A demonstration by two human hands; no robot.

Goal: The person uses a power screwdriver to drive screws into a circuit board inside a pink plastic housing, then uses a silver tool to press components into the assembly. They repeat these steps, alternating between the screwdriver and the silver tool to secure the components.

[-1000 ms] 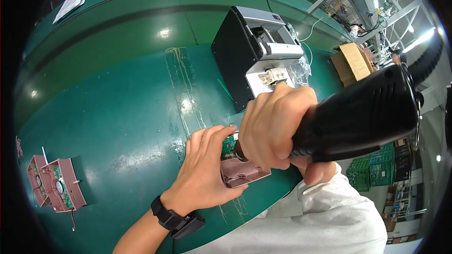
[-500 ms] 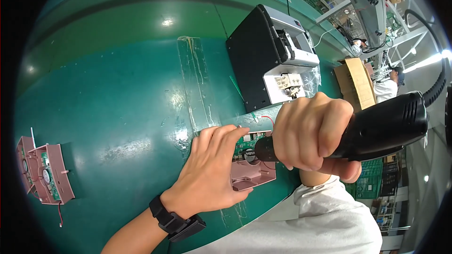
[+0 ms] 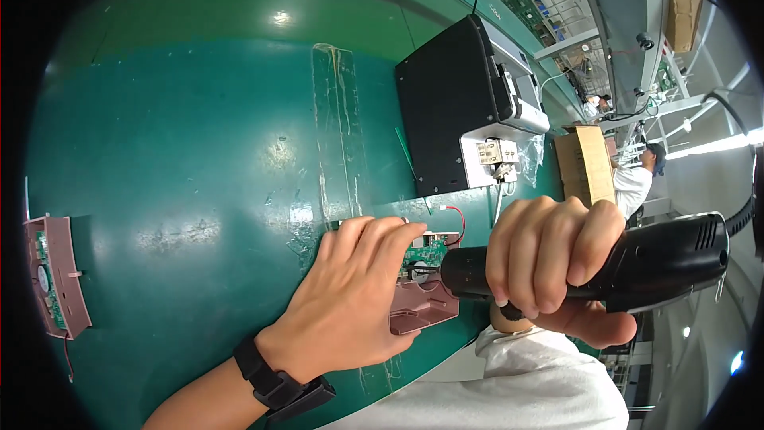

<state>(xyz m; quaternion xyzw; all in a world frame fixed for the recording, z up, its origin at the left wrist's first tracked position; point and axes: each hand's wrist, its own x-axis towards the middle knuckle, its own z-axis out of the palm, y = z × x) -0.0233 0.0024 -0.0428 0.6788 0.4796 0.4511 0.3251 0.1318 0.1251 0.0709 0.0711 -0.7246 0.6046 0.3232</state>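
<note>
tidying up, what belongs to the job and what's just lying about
Job:
black plastic power tool in right hand
pink plastic housing with green circuit board, under left hand

Apparently lying about:
second pink plastic housing
brown cardboard box
boxy black machine, role unclear

White light falls brightly on the scene, and a tube light [image 3: 712, 146] at the upper right burns out to pure white. The glossy counter [image 3: 199, 167] returns glare in at least 3 patches, while the side of the black machine [image 3: 438, 103] sinks to near-black. A faint shadow lies beside the pink housing [image 3: 67, 255] at far left. The hands [image 3: 344, 299] look crisp; the distant background is softer. Fisheye distortion bends straight edges toward the rim, where dark vignetting closes in.
</note>
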